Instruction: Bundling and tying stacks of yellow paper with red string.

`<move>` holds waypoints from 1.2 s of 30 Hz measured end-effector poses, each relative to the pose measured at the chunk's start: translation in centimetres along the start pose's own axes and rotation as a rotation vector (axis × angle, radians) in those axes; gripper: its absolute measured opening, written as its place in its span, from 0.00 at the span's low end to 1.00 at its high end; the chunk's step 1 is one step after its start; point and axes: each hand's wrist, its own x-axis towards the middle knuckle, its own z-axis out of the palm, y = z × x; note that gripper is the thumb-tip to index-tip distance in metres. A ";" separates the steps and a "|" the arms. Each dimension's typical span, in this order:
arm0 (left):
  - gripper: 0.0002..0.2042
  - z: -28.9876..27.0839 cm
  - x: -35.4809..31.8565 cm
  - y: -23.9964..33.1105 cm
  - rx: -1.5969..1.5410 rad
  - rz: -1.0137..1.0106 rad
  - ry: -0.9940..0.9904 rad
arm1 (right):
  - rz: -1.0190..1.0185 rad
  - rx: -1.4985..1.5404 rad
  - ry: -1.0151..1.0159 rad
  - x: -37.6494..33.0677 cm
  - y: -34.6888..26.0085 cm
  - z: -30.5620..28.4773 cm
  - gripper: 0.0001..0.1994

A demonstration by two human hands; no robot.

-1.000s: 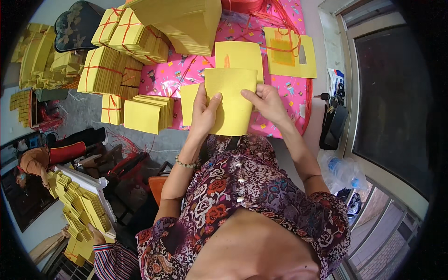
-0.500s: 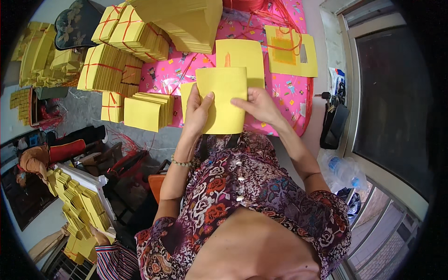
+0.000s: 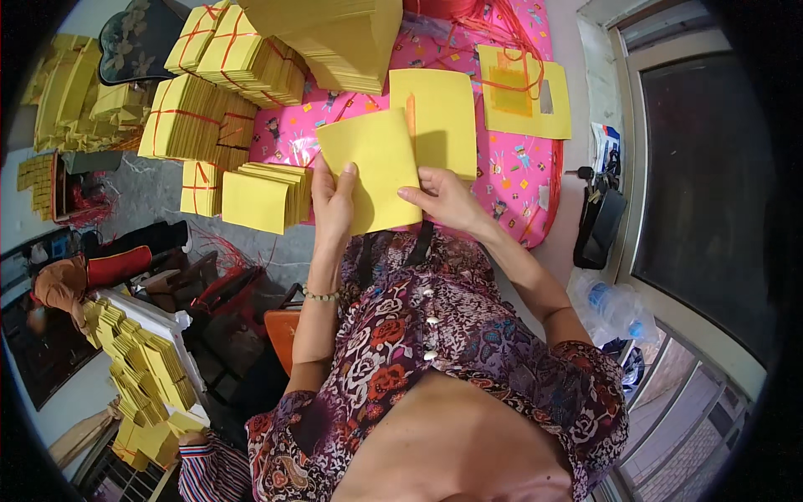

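Between both hands I hold a folded yellow paper sheet [image 3: 372, 159], tilted a little to the left above the table's near edge. My left hand [image 3: 335, 197] grips its left edge, thumb on the front face. On the right edge, my right hand [image 3: 443, 198] pinches it with the thumb in front; the fingers behind the paper are partly hidden. Just beyond lies a larger yellow sheet [image 3: 447, 117] with an orange mark, partly covered by the held one. Left of my hands stands a small group of folded yellow papers [image 3: 255, 201].
Bundles of yellow paper tied with red strips [image 3: 188, 125] and a tall yellow stack [image 3: 343, 50] fill the pink patterned table's [image 3: 284, 138] left side. Another yellow sheet [image 3: 527, 92] lies at right under red strips. At lower left, another person's striped sleeve [image 3: 213, 468] is beside more papers.
My hands have moved slightly left with the folded paper, which now tilts left and uncovers more of the sheet behind. At lower left, the other person's hand has shifted.
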 end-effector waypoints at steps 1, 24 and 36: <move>0.18 -0.3 0.1 0.1 0.000 0.000 0.001 | 0.059 -0.019 -0.016 -0.2 -0.4 0.1 0.09; 0.16 -7.0 0.3 -3.4 -0.008 -0.229 -0.061 | -0.135 -0.108 0.179 3.5 1.1 -1.9 0.11; 0.17 -11.6 6.2 -12.9 0.042 -0.341 -0.079 | -0.493 -1.319 0.194 -0.1 2.2 -7.2 0.24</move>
